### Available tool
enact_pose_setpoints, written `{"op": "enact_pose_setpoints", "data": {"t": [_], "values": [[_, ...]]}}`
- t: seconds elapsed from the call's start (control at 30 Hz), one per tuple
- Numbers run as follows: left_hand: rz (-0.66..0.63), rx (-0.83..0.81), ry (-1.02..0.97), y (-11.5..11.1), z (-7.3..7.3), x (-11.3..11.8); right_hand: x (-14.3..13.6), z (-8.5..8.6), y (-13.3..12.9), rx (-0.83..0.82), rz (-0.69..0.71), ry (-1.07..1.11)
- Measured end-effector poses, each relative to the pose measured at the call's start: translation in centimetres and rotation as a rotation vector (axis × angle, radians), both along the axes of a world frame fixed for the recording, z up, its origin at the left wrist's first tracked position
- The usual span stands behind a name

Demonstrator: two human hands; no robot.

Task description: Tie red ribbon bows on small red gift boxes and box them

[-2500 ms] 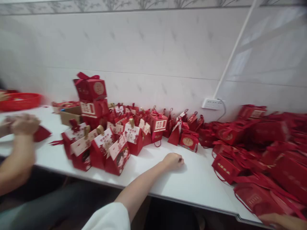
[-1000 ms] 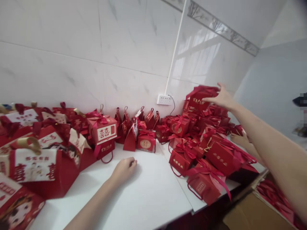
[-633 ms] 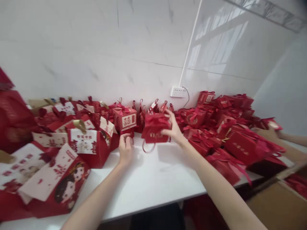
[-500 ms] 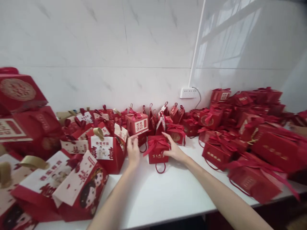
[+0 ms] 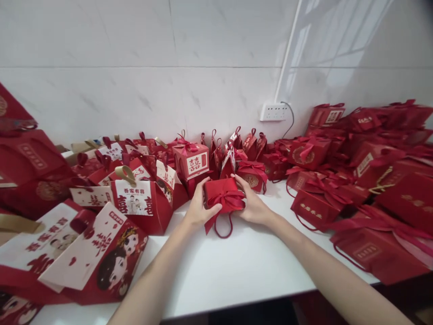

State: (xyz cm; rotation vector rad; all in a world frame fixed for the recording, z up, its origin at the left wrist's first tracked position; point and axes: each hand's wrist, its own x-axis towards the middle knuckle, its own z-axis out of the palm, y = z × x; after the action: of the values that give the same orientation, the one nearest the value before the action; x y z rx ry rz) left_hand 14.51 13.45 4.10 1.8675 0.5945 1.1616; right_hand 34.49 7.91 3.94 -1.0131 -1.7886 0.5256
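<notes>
A small red gift box [image 5: 221, 188] with a ribbon bow on it is gripped between my two hands above the white table. My left hand [image 5: 200, 204] wraps its left side, the thumb lying across the front by the bow. On the right side my right hand [image 5: 251, 202] curls around the box, its fingers at the far edge. A dark red cord handle [image 5: 223, 228] hangs in a loop from the near side. Right behind stand a box with a white double-happiness label [image 5: 194, 163] and a box with a round gold print [image 5: 252, 177].
Red and white gift boxes with loop handles [image 5: 133, 203] crowd the left side. Ribbon-tied red boxes [image 5: 318, 203] are heaped on the right. A white power strip [image 5: 275, 112] is fixed to the tiled wall behind. The white table's [image 5: 230, 280] front edge runs below my forearms.
My left hand has moved from beside the box onto it, and both hands now grip it. The box has tipped so its bow faces me. The camera view has shifted slightly.
</notes>
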Motion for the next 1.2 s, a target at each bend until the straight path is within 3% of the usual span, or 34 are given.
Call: {"op": "enact_pose_setpoints", "data": {"t": [0.07, 0.17, 0.23, 0.33, 0.4, 0.6, 0.73, 0.93, 1.2], "values": [[0.062, 0.024, 0.027, -0.1, 0.1, 0.0, 0.4, 0.5, -0.2, -0.075, 0.112, 0.085], [0.103, 0.027, 0.03, -0.2, 0.1, 0.2, 0.5, 1.2, -0.4, -0.228, 0.275, 0.377], [0.105, 0.019, 0.034, -0.2, 0.1, 0.2, 0.3, 1.4, -0.5, -0.279, 0.194, 0.495], [0.109, 0.009, 0.029, -0.1, 0.1, 0.1, -0.4, 1.4, -0.4, -0.266, -0.083, 0.375], [0.114, 0.012, 0.025, -0.1, 0.0, 0.2, -0.7, 1.5, -0.3, -0.238, -0.174, 0.291], [0.2, 0.019, -0.128, -0.1, -0.4, 0.6, -0.8, 2.0, -0.1, -0.213, -0.193, 0.298], [0.236, -0.004, -0.132, -0.7, 0.2, 0.9, -0.7, 1.9, 0.1, -0.235, -0.182, 0.37], [0.469, 0.093, -0.112, -1.1, 0.8, 1.5, -0.6, 1.6, 0.5, -0.288, -0.192, 0.508], [0.512, 0.066, -0.149, -1.4, 0.7, 1.7, -0.3, 1.7, 0.5, -0.36, -0.16, 0.632]]}}
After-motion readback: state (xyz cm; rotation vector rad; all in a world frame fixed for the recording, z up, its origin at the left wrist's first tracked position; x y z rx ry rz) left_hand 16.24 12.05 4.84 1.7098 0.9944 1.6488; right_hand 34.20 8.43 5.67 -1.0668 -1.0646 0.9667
